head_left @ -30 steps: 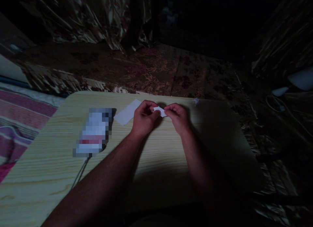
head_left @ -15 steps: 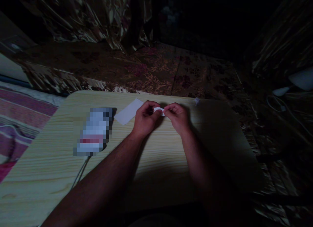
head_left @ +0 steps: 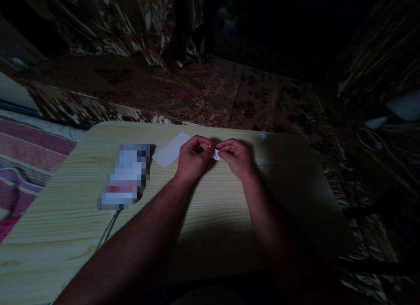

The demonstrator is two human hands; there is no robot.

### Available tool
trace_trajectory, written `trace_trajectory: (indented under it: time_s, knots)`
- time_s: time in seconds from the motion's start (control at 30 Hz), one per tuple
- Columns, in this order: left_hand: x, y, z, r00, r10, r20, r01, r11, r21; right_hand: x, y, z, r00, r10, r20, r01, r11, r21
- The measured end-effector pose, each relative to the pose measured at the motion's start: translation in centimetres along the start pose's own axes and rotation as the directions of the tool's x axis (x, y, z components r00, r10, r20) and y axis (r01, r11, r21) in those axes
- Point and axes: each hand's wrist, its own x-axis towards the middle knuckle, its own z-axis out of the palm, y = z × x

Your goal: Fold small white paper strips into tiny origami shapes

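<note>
My left hand and my right hand meet over the far middle of a light wooden table. Both pinch a small white piece of paper between thumb and fingertips, and most of it is hidden by the fingers. A flat white paper slip lies on the table just left of my left hand.
A blurred-out rectangular object lies on the table's left part with a cable running toward me. A tiny white scrap sits near the far edge. Dark patterned fabric lies beyond; a striped rug at left.
My hands have closed in on each other, and less of the small paper shows between the fingers than a second ago. Everything else on the table has stayed put.
</note>
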Motion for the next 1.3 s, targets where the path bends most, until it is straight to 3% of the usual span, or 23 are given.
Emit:
trace_trajectory:
  time_s: [0.33,0.5,0.7,0.97,1.13,1.3]
  knots:
    - [0.38,0.11,-0.01,0.996,-0.025,-0.083,0.010,0.985,-0.174,-0.06,-0.34,-0.07,0.999,0.030,-0.016,-0.028,0.994,0.101]
    - [0.49,0.26,0.03,0.986,-0.048,-0.161,0.012,0.975,-0.220,-0.05,-0.55,0.10,0.993,0.102,0.061,-0.107,0.990,0.093]
    - [0.38,0.39,0.07,0.992,-0.043,-0.123,0.017,0.978,-0.208,0.01,-0.34,0.26,0.992,0.092,0.087,-0.094,0.995,0.016]
    - [-0.06,0.77,0.31,0.998,-0.056,-0.020,0.052,0.988,-0.145,0.18,-0.08,0.08,0.998,0.059,-0.019,-0.059,0.998,0.036]
    - [-0.22,0.95,0.41,0.998,-0.058,0.018,0.060,0.990,-0.131,0.05,-0.36,0.17,0.998,0.062,-0.020,-0.061,0.998,0.022]
    - [-0.10,0.91,0.22,0.998,-0.064,0.007,0.065,0.990,-0.128,-0.04,-0.66,0.12,0.998,0.064,-0.009,-0.064,0.996,0.060]
